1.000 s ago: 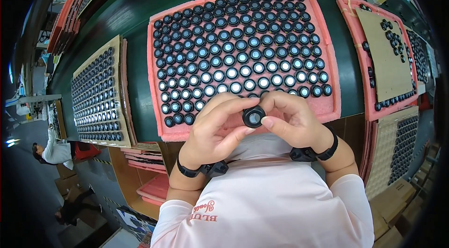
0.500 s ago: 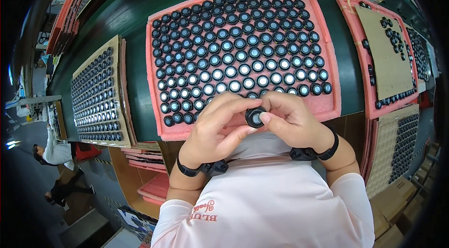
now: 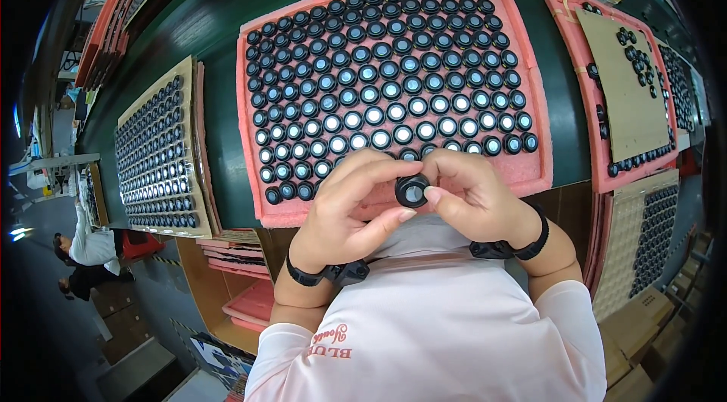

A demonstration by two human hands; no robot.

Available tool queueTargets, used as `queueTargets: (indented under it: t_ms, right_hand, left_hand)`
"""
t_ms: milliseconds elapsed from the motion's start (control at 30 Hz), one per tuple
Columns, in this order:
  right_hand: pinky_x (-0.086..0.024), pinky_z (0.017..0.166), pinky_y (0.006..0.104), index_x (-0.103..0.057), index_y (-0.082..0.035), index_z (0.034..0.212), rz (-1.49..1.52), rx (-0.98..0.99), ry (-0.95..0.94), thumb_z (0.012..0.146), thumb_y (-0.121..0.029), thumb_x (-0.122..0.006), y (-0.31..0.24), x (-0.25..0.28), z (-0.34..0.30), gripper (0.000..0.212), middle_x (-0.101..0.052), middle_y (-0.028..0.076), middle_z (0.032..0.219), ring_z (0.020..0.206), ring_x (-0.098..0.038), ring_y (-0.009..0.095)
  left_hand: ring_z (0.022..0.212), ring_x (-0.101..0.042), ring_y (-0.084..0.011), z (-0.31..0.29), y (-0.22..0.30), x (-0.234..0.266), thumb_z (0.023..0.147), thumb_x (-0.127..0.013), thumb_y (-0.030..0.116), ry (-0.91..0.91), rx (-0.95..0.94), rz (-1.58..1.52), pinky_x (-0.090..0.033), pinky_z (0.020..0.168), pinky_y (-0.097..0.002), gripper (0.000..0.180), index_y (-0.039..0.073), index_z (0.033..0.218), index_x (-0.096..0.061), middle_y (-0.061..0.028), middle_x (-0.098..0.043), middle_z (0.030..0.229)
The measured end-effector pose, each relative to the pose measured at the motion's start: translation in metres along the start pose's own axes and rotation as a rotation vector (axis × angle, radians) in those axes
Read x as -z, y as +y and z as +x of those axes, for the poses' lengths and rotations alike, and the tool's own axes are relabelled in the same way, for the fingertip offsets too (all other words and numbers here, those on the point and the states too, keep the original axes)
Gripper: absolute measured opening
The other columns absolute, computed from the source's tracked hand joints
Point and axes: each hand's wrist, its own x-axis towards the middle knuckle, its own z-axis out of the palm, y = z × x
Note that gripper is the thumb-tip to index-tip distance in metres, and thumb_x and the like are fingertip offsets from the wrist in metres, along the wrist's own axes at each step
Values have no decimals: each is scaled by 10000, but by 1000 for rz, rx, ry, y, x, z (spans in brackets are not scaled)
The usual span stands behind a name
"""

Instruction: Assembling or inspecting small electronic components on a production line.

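Between my two hands is a small round black part with a light grey disc in its middle (image 3: pixel 413 191); its exact kind I cannot tell. The fingertips and thumb of my left hand (image 3: pixel 344 209) curve around its left side, holding its edge. At its right edge my right hand (image 3: pixel 478 201) pinches with thumb and forefinger. Just beyond my hands lies a pink foam tray (image 3: pixel 536 168) filled with rows of similar black parts, grey discs facing up. My hands hide part of the tray's near rows.
The tray rests on a dark green surface (image 3: pixel 222 125). To the left stands a cardboard tray of similar parts (image 3: pixel 187 72). On the right, a cardboard sheet (image 3: pixel 625 137) with loose parts covers a pink tray (image 3: pixel 577 91). Pink trays (image 3: pixel 254 302) are stacked lower left. Two people appear at far left.
The held part has turned slightly, so its grey disc shows more fully. My right thumb has shifted to its edge. A person in dark clothes at far left has moved.
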Motion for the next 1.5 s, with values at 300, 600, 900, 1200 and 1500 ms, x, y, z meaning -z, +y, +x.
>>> queueTargets:
  t_ms: [300,600,900,1200,1500]
  right_hand:
    - [-426,632,282,-585,-2,873,-432,256,5,794,-34,-649,-9,6,1,107,-590,76,761,683,-543,196]
    - [-441,679,283,-598,11,874,-391,143,102,826,-47,-642,-6,23,-7,87,-606,80,820,732,-554,161]
    - [-447,716,278,-591,19,874,-487,21,201,862,-40,-600,3,39,-16,61,-613,77,826,775,-563,159]
    - [-452,714,280,-592,20,863,-528,30,205,870,-48,-602,4,41,-17,69,-616,84,819,770,-581,166]
    - [-455,671,282,-596,23,847,-600,48,221,865,-41,-610,0,52,-19,68,-622,90,802,729,-582,174]
  left_hand:
    - [900,-614,-188,-7,-8,-5,783,-685,-37,67,119,-339,-494,823,-308,277,-30,1049,-611,-119,-641,992]
    - [876,-621,-182,-25,-21,22,755,-703,-37,274,198,-170,-492,794,-298,262,-18,1000,-610,-103,-653,955]
    - [766,-611,-201,-54,-29,10,740,-712,-11,75,337,299,-471,763,-318,193,-7,923,-649,-103,-643,840]
    - [774,-583,-281,-58,-45,0,716,-756,64,51,174,573,-457,734,-383,209,28,895,-654,-111,-627,863]
    - [870,-567,-323,-49,-41,0,630,-794,54,53,163,640,-457,762,-405,374,36,961,-621,-122,-591,939]
